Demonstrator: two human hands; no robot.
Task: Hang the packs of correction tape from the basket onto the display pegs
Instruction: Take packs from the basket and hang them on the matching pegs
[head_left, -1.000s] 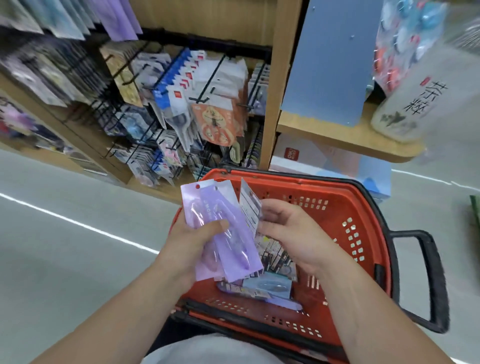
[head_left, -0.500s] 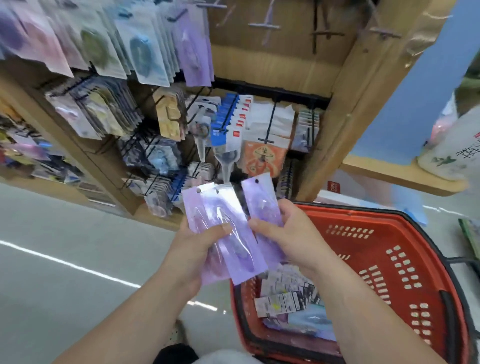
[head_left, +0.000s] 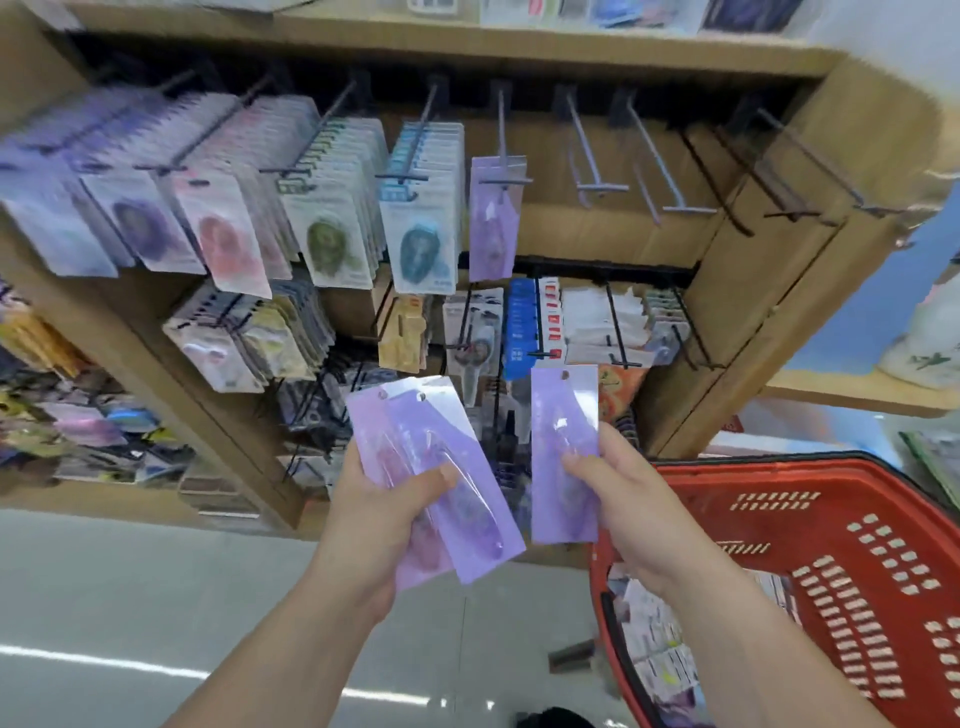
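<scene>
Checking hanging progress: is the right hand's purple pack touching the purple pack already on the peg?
Apart. Head view: the right hand grips its purple pack clearly below the hung purple pack, with other hanging goods showing between them.

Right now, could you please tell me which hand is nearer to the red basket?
Right. The right hand, holding one purple pack, is over the basket's left rim; the left hand, holding other packs, is farther left.

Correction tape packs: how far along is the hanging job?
Done: one purple pack hangs on a top-row peg. In hand: the right hand holds a single pack, the left hand grips a fanned few. Left: those, plus more packs in the red basket.
</scene>
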